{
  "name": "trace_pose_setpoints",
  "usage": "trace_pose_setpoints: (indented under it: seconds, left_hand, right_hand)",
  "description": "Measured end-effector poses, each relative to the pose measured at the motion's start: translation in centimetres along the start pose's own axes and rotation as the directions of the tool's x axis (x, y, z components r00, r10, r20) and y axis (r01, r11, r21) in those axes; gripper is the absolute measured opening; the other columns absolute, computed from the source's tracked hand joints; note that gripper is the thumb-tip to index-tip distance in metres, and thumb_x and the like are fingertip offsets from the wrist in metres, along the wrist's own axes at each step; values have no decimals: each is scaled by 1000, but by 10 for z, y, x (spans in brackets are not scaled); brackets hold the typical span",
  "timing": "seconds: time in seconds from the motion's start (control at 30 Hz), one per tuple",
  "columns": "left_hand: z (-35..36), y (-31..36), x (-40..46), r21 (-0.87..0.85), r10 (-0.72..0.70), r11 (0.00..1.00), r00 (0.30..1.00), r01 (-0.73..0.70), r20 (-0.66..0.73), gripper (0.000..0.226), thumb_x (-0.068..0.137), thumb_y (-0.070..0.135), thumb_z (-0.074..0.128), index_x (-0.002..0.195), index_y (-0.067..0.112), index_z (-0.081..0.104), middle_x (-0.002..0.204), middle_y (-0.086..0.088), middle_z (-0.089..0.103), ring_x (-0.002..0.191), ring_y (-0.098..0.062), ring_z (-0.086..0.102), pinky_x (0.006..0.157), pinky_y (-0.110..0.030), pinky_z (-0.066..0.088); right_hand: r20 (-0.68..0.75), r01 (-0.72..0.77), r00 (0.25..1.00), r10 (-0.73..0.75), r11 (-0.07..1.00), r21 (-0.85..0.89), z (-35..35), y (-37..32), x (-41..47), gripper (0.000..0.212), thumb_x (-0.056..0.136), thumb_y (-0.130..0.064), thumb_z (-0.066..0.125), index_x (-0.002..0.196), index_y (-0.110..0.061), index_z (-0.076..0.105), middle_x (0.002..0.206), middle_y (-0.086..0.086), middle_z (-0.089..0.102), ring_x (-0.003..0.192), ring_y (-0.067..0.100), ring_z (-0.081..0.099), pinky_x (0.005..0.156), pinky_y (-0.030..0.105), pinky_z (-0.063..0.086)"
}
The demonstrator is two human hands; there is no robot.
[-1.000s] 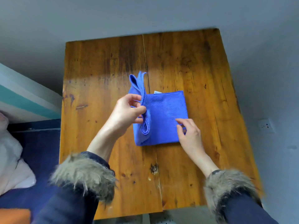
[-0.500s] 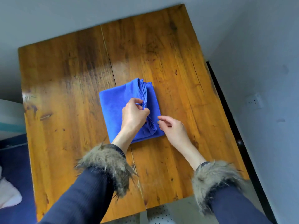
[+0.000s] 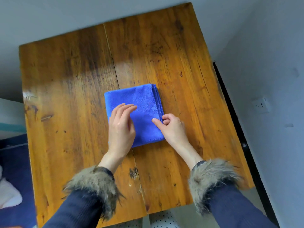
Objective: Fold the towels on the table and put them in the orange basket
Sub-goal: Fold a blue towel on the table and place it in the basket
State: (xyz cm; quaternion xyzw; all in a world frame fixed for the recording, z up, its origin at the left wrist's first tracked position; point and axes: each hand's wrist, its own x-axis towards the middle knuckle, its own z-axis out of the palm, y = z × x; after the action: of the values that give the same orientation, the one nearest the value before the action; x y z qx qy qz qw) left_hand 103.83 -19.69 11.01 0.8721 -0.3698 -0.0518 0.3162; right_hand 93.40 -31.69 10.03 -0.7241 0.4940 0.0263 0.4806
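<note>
Right hand [image 3: 172, 127] pinching folded blue towel's [image 3: 141, 102] edge, left hand [image 3: 120, 127] relaxed, fingers extended over it

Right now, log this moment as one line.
towel: folded on table | left hand: open over towel | right hand: pinches towel edge

The blue towel [image 3: 139, 106] is folded into a compact, nearly square packet and lies flat near the middle of the wooden tabletop [image 3: 65, 79], a little toward the near edge. Its stacked, stitched layer edges show along the right side; the left side is a smooth fold.
</note>
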Motion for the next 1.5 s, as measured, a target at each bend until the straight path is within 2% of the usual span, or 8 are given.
trace_pose_setpoints:
  seconds: [0.27, 0.47, 0.6, 0.77, 0.9, 1.23, 1.37, 1.5]
  left_hand:
    - [11, -30, -19, 286, -11, 956, 974, -56, 227, 57, 95, 32, 29, 144, 4, 26, 154, -14, 19, 144, -28, 7, 115, -49, 9]
    - [25, -30, -17, 459, -1, 876, 951, -148, 310, 57, 95, 42, 25, 145, 14, 29, 154, -13, 23, 143, -33, 15, 112, -57, 8]
    - [28, -31, -16, 484, 3, 860, 950, -161, 311, 57, 95, 43, 26, 145, 16, 29, 153, -13, 25, 142, -34, 19, 111, -57, 7]
    - [19, -33, -5, 427, 51, 890, 966, -159, 254, 51, 96, 33, 27, 143, 14, 32, 153, -13, 25, 142, -30, 16, 112, -55, 6]
    - [13, -53, 26, 462, 38, 878, 980, -127, 197, 54, 94, 35, 31, 144, 13, 32, 153, -15, 23, 142, -34, 17, 112, -56, 7]
    - [7, -60, 27, 331, -39, 942, 961, -55, 273, 59, 94, 41, 26, 148, 17, 22, 157, -7, 12, 145, -27, 5, 114, -53, 2]
    - [-16, -67, 7, 109, -197, 976, 979, 190, 58, 54, 91, 27, 44, 139, 5, 37, 145, -15, 38, 136, -30, 30, 110, -32, 21]
    - [-30, -73, -1, -68, -543, 838, 839, 541, -12, 31, 91, 21, 54, 119, 6, 57, 103, -11, 63, 100, -31, 55, 87, -30, 34]
  right_hand:
    - [-46, 75, 996, -81, 989, -129, 7, -7, 0, 17, 96, -28, 45, 104, -14, 48, 102, 10, 63, 94, 35, 55, 68, 34, 34]
    - [-131, 71, 989, -67, 997, 23, 9, 2, 3, 14, 95, -18, 47, 104, -13, 57, 101, 7, 66, 96, 30, 58, 77, 34, 40]
    - [-223, 129, 961, -161, 980, -149, 12, 2, 5, 25, 92, -19, 50, 115, -12, 56, 117, 8, 56, 107, 28, 54, 90, 36, 40]
    - [-125, 498, 729, -673, 647, -577, 31, -16, 19, 48, 91, -20, 37, 136, -4, 44, 144, 16, 41, 136, 30, 35, 111, 44, 23]
    - [20, 536, 712, -701, 525, -661, 38, -18, 55, 54, 92, -29, 36, 140, -4, 38, 149, 17, 34, 139, 29, 30, 113, 45, 14]
    - [28, 513, 818, -574, 707, -488, 30, -11, 59, 59, 95, -37, 24, 148, -12, 20, 157, 8, 12, 145, 20, 7, 117, 38, -1]
    - [-207, 390, 873, -442, 886, -249, 17, -13, 36, 48, 93, -23, 40, 137, -5, 40, 144, 12, 37, 133, 24, 35, 110, 29, 23]
    - [-213, 173, 956, -199, 976, -135, 4, -18, 30, 35, 93, -22, 50, 125, -7, 50, 118, 9, 54, 107, 24, 54, 91, 28, 37]
